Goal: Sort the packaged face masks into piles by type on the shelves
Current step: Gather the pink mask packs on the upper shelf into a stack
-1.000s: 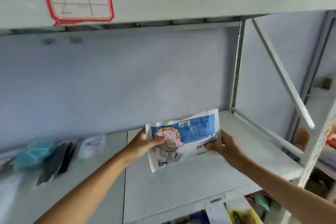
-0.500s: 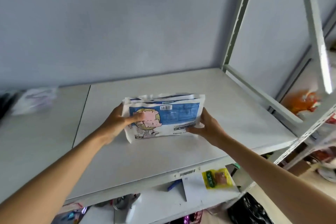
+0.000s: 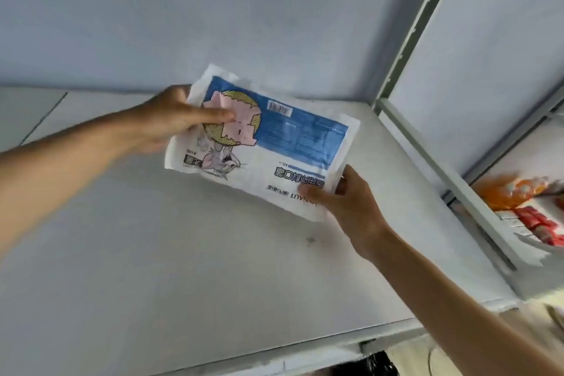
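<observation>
A flat white and blue mask packet (image 3: 268,143) with a cartoon print is held tilted over the white shelf board (image 3: 189,253), close to the back wall. My left hand (image 3: 171,119) grips its left end, thumb lying across the cartoon picture. My right hand (image 3: 345,201) pinches its lower right corner, thumb on the front. The packet appears to be more than one layer thick; I cannot tell how many packets are in the stack.
A grey wall closes the back of the shelf. A white metal upright and rail (image 3: 406,76) bound the shelf on the right. Beyond them, orange (image 3: 509,189) and red (image 3: 537,223) packages lie on a neighbouring shelf. The shelf's front edge (image 3: 274,357) runs along the bottom.
The packet has moved further back and right on the shelf and tilted clockwise. The view has dropped and closed in; the piles at the left are out of frame.
</observation>
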`<state>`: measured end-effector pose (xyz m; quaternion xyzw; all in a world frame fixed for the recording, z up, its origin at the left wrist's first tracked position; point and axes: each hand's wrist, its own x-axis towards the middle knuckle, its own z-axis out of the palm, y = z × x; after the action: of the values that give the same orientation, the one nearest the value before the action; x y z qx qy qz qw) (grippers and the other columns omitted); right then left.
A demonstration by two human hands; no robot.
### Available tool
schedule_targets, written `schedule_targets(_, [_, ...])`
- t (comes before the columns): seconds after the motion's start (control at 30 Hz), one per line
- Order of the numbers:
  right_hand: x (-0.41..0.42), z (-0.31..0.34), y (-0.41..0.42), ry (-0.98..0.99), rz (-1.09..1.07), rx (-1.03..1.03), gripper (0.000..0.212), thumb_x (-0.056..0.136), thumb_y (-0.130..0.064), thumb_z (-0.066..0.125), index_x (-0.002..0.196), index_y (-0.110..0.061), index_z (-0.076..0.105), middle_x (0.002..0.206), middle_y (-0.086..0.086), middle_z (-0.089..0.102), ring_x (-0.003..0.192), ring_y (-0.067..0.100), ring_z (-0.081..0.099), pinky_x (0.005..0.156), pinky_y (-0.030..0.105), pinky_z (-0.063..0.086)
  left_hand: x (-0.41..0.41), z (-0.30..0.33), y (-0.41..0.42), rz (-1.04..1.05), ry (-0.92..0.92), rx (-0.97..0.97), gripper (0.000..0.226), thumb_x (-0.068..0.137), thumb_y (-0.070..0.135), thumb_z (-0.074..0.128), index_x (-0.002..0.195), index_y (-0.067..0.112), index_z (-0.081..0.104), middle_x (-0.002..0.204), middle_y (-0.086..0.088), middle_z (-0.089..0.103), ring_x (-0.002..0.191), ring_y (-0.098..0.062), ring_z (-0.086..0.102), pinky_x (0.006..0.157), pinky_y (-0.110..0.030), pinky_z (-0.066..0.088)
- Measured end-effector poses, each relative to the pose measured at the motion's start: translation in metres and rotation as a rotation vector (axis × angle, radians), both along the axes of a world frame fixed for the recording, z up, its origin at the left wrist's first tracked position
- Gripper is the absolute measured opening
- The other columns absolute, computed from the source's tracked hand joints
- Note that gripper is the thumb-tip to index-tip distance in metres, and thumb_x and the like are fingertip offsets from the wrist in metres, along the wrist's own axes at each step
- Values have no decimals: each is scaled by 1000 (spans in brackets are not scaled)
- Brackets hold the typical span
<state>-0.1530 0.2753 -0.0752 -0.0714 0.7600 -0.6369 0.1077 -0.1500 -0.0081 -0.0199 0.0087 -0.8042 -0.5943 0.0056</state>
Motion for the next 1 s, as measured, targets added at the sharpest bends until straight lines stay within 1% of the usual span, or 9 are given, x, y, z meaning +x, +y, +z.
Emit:
schedule_targets(0.1, [-26,1,13,-137,-75,-95,47,72,-13,79,116,-16,61,104,-1,74,96,20,70,86,39,56,-71,4,30,-8,-35,-42,62,58,41,84,109,12,65,99,-8,74,90,-27,72,76,-39,59])
schedule_targets(0.17, [-42,6,19,-233,-139,-183,41,78,-12,74,116,-14,61,103,1,74,92,19,71,76,34,59,-122,10,51,-46,-23,-111,50,70,31,81,111,7,63,104,-10,72,88,-23,71,75,-32,59])
schedule_targets(0.23, [-61,10,24,-316,-211,-284,27,82,-9,69,108,-7,63,95,6,75,86,22,72,71,33,60,-172,22,75,-126,-19,-210,65,63,39,84,115,7,61,110,-7,69,94,-20,68,76,-26,57])
schedule_targets(0.33, [-92,9,27,-396,-304,-442,8,83,-3,65,92,-3,65,78,9,75,69,21,73,69,36,61,-232,33,114,-250,-12,-398,105,53,54,86,138,7,46,140,-6,52,124,-23,53,96,-29,45])
schedule_targets(0.47, [-130,4,13,-470,-395,-593,12,83,6,61,85,-5,64,78,12,74,65,22,72,59,38,60,-301,24,158,-321,78,-666,67,77,34,72,136,15,47,131,-6,56,113,-25,58,89,-31,48])
schedule_targets(0.57, [-152,0,8,-446,-453,-548,13,82,1,67,90,-10,64,87,11,73,72,22,70,63,41,60,-330,14,176,-382,112,-767,60,82,29,67,137,22,45,124,-6,56,97,-22,59,71,-29,50])
schedule_targets(0.7, [-161,-4,6,-436,-422,-358,22,79,-21,76,95,-11,64,85,15,73,64,26,71,51,32,59,-344,-6,178,-410,195,-866,64,86,32,68,142,25,40,141,-5,46,121,-24,50,97,-30,41])
schedule_targets(0.87, [-159,-3,12,-473,-354,-235,35,76,-36,76,101,-13,64,83,16,75,60,26,72,45,27,54,-336,-3,183,-361,584,-1035,55,87,25,66,138,22,44,136,-6,46,126,-23,42,94,-34,37])
schedule_targets(1.0, [-152,11,18,-537,-241,-192,56,71,-48,75,111,-12,61,94,20,73,69,33,73,48,33,56,-321,9,184,-234,703,-987,42,90,23,61,130,20,52,130,-5,51,120,-22,48,95,-35,39])
